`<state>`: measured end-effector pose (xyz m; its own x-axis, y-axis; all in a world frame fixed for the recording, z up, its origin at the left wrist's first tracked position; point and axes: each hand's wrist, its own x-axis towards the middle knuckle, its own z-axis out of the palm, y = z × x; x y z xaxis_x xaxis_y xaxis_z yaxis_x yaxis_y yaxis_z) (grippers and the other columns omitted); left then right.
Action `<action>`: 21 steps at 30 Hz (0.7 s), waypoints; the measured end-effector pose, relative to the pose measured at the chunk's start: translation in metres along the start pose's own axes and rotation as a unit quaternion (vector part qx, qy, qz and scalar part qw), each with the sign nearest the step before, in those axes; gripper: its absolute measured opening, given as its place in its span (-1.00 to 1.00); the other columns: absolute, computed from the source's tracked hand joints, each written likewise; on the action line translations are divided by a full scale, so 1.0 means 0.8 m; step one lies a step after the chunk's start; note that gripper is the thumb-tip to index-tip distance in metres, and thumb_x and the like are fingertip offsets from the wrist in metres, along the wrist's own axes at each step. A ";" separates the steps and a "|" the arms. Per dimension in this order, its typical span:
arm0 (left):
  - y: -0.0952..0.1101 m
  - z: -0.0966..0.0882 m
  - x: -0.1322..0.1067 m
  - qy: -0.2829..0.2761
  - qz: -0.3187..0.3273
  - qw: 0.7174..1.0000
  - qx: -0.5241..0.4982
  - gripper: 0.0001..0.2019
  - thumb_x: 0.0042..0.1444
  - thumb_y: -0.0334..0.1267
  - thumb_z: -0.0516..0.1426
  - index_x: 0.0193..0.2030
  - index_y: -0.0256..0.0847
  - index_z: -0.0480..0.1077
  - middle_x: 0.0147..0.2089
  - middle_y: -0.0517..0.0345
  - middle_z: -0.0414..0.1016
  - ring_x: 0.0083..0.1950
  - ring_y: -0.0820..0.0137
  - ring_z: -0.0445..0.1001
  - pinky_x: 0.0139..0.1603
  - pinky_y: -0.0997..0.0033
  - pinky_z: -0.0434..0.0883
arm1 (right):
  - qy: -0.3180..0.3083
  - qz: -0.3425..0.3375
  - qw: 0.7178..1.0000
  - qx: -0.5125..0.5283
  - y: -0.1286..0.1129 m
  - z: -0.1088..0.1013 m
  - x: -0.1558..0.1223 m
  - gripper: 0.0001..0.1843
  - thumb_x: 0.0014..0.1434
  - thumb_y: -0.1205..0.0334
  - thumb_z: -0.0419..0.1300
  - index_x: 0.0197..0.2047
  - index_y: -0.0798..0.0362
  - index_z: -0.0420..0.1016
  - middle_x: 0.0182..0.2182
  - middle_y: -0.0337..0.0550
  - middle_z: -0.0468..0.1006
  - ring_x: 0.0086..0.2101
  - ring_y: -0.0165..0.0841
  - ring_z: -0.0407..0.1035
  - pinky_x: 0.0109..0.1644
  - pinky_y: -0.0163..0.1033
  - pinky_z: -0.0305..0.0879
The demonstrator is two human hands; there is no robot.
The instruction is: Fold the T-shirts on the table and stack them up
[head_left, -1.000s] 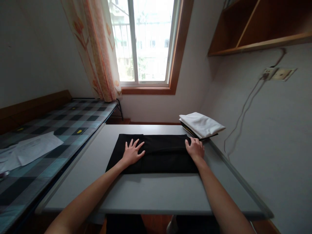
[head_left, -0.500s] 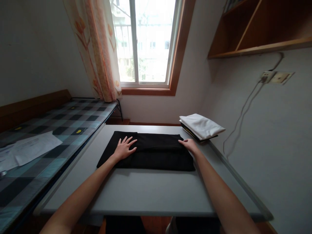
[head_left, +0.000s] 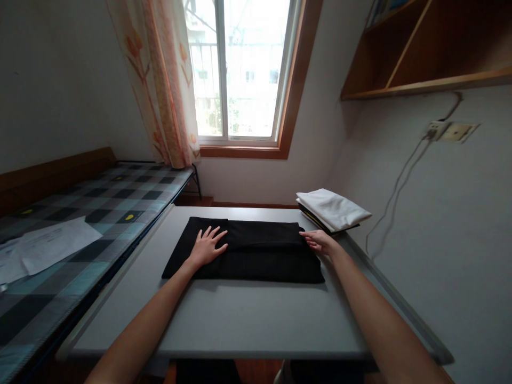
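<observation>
A folded black garment [head_left: 256,250] lies flat across the far half of the grey table [head_left: 240,314]. My left hand [head_left: 208,245] rests palm down on the garment's left part, fingers spread. My right hand [head_left: 322,241] is at the garment's right edge, fingers stretched out and touching the cloth, holding nothing. The folded upper layer of the cloth runs between my two hands.
A stack of folded clothes with a white one [head_left: 334,209] on top sits at the table's far right corner. A bed with a checked cover [head_left: 80,213] and papers [head_left: 44,242] stands along the left. Wall, cable and socket [head_left: 448,130] are on the right.
The garment has slid left on the table. My right hand's fingers have uncurled from the right edge and now lie outstretched there. My left hand stays flat on the cloth.
</observation>
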<state>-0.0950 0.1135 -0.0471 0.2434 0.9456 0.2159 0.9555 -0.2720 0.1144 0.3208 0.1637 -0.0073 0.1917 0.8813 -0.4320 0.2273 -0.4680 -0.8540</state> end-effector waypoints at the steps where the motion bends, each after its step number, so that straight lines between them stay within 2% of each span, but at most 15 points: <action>1: -0.001 0.001 0.000 0.001 0.001 1.000 0.001 -0.45 0.22 0.16 -0.06 0.33 0.16 0.16 0.40 0.18 0.13 0.43 0.05 -0.01 0.35 -0.13 -0.03 | -0.016 0.003 1.000 -0.011 0.000 -0.002 -0.004 -0.71 0.04 0.21 0.37 -0.48 0.12 0.33 -0.62 -0.32 0.32 -0.63 -0.56 0.20 -0.55 -0.44 0.18; 4: -0.002 0.004 0.000 0.006 0.000 1.000 0.004 -0.45 0.22 0.16 -0.06 0.33 0.15 0.16 0.40 0.18 0.14 0.43 0.05 -0.01 0.36 -0.13 -0.04 | -0.057 -0.011 0.996 -0.068 -0.005 -0.004 -0.018 -0.70 0.03 0.16 0.37 -0.47 0.13 0.34 -0.61 -0.30 0.36 -0.61 -0.55 0.22 -0.56 -0.45 0.17; 7: -0.001 0.005 0.000 0.008 0.003 1.000 0.003 -0.45 0.22 0.16 -0.06 0.33 0.14 0.17 0.40 0.17 0.13 0.43 0.05 -0.01 0.36 -0.12 -0.04 | -0.073 -0.037 0.991 -0.109 -0.010 -0.001 -0.031 -0.74 0.05 0.17 0.35 -0.27 0.13 0.43 -0.45 -0.18 0.51 -0.48 -0.47 0.38 -0.48 -0.43 0.27; 11: -0.001 0.003 -0.001 0.008 0.004 1.000 -0.002 -0.44 0.22 0.17 -0.06 0.33 0.13 0.18 0.40 0.17 0.13 0.42 0.05 0.00 0.36 -0.11 -0.03 | -0.052 0.005 0.987 -0.153 -0.013 -0.006 -0.038 -0.60 0.01 0.19 0.38 -0.09 0.08 0.42 -0.34 -0.13 0.56 -0.41 -0.37 0.45 -0.44 -0.36 0.34; 13: -0.001 0.003 -0.002 0.009 0.006 1.000 -0.003 -0.44 0.22 0.17 -0.07 0.33 0.12 0.17 0.40 0.17 0.13 0.42 0.05 0.00 0.36 -0.11 -0.03 | -0.062 0.010 0.987 -0.145 -0.023 -0.010 -0.038 -0.59 -0.02 0.22 0.39 -0.09 0.08 0.43 -0.35 -0.10 0.57 -0.40 -0.35 0.47 -0.43 -0.35 0.37; 15: -0.001 0.004 -0.001 0.009 0.006 1.000 -0.004 -0.44 0.22 0.16 -0.06 0.33 0.12 0.18 0.40 0.17 0.13 0.42 0.04 0.00 0.36 -0.11 -0.04 | -0.080 -0.016 0.989 -0.121 -0.046 -0.007 -0.040 -0.59 -0.02 0.23 0.40 -0.09 0.10 0.45 -0.35 -0.08 0.58 -0.39 -0.34 0.48 -0.42 -0.37 0.38; 18: -0.001 0.004 0.000 0.007 0.003 1.000 -0.008 -0.44 0.22 0.16 -0.05 0.32 0.12 0.18 0.40 0.17 0.13 0.42 0.04 0.00 0.36 -0.11 -0.04 | -0.098 -0.094 0.986 -0.093 -0.093 0.023 -0.053 -0.57 0.02 0.18 0.38 -0.05 0.10 0.44 -0.34 -0.07 0.59 -0.37 -0.35 0.49 -0.40 -0.38 0.40; 21: -0.001 0.003 -0.001 0.006 0.003 1.000 -0.012 -0.44 0.22 0.16 -0.05 0.32 0.12 0.19 0.40 0.16 0.14 0.42 0.04 0.00 0.36 -0.12 -0.04 | -0.221 -0.205 0.950 -0.084 -0.122 0.082 -0.068 -0.57 0.21 0.00 0.19 0.07 0.06 0.39 -0.22 -0.06 0.60 -0.28 -0.35 0.51 -0.28 -0.33 0.45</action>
<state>-0.0952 0.1135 -0.0495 0.2467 0.9420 0.2277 0.9496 -0.2819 0.1370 0.2253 0.1655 0.0805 -0.3561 0.9160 -0.1848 0.3520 -0.0517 -0.9346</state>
